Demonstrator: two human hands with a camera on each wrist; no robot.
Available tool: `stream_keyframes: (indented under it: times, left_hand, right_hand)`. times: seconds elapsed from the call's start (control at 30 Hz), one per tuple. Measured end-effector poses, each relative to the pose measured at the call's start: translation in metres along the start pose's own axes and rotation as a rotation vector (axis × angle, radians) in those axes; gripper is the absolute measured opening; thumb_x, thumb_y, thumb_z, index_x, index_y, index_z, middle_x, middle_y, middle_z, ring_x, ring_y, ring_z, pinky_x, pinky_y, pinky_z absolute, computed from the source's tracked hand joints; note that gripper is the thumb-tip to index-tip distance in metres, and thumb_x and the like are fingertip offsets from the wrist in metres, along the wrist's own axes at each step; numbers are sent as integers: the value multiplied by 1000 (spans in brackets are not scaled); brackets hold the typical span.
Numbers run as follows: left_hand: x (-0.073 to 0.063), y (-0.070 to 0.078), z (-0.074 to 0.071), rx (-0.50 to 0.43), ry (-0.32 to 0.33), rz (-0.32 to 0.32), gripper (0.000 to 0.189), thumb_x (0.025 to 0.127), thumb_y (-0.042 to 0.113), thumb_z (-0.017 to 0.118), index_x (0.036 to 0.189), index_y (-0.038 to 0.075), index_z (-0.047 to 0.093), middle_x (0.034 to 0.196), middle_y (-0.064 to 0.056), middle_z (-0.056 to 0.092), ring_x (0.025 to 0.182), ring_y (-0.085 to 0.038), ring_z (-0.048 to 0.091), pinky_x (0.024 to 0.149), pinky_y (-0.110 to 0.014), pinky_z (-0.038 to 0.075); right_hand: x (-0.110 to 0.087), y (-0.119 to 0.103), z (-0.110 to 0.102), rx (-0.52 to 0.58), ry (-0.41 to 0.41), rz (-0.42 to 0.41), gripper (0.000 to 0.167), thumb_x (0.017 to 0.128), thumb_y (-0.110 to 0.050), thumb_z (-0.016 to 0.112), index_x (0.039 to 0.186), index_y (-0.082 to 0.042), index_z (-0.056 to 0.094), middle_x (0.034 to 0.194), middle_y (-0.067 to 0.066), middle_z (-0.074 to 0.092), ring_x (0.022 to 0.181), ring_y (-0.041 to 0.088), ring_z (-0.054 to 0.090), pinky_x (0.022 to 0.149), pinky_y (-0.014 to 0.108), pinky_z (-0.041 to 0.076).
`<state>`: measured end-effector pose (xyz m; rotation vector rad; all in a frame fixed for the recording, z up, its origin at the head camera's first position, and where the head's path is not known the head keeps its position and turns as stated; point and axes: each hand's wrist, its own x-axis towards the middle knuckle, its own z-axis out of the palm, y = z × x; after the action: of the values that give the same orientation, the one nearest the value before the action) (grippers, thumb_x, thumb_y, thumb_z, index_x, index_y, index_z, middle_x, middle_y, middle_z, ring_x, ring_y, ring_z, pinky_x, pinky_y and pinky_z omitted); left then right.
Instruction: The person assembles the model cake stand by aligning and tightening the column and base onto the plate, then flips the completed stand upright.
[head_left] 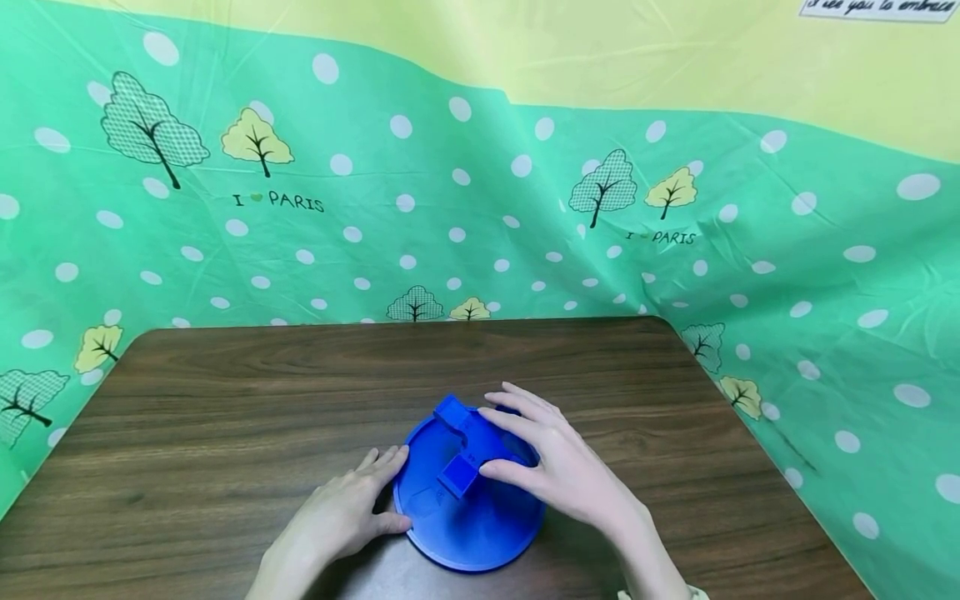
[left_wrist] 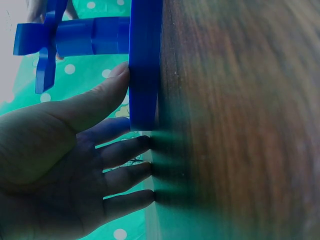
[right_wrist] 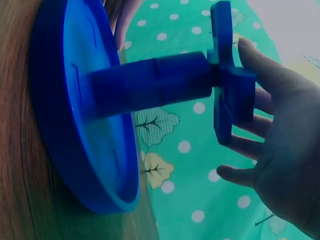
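We see a round blue plastic dish with a raised rim [head_left: 468,521] lying flat on the dark wood-grain table [head_left: 225,400], in the lower centre of the head view. A thick blue plastic post [right_wrist: 150,85] stands upright from the middle of the dish and carries a blue cross-shaped head [head_left: 459,446] at its top. Beyond the post, the dish holds nothing that we can see.

The left hand [head_left: 341,512] lies at the lower left of the dish, its fingers straight with their tips on the table, and its thumb [left_wrist: 95,100] pressed against the rim. The right hand [head_left: 555,462] reaches over the dish from the lower right, fingers relaxed and spread, their tips resting on the cross-shaped head without closing around it.

A green polka-dot cloth with printed trees [head_left: 480,208] hangs behind the table.
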<state>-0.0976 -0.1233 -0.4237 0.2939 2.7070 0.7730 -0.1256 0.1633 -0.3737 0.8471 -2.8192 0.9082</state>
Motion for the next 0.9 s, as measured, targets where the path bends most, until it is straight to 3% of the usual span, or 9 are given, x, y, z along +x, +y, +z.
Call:
stream_keyframes:
  times: [0.3,0.5,0.63,0.9]
  left_hand:
    - [1,1,1,2,-4,-1,87,84,46,81,158,19,44,164,-8,43,153,-42,37,108,-81,33]
    - [1,1,0,4,-3,1,87,84,46,81,158,19,44,164,-9,43,152,-42,37,108,-80,34]
    - [0,1,0,6,0,1,87,84,46,81,158,19,44,164,-8,43,153,-42,37,107,-81,34]
    - [0,1,0,5,0,-5,87,84,46,81,158,20,44,164,-8,43,152,-42,37,107,-81,34]
  right_hand:
    - [-4,2,-3,-23,-41,12,57,94,-61,65,145,-36,58,157,-14,48,150,16,44,114,50,49]
    - [-4,-1,-4,-77,-64,-11,60,93,-41,73,149,-36,54,162,-13,41,151,17,40,113,50,50]
    - [-3,-5,0,-107,-37,-30,60,92,-33,72,149,-35,54,164,-10,40,152,17,38,114,49,49]
    - [-1,-12,6,-178,22,6,52,96,-39,68,147,-33,58,159,-7,45,147,16,41,111,44,52]
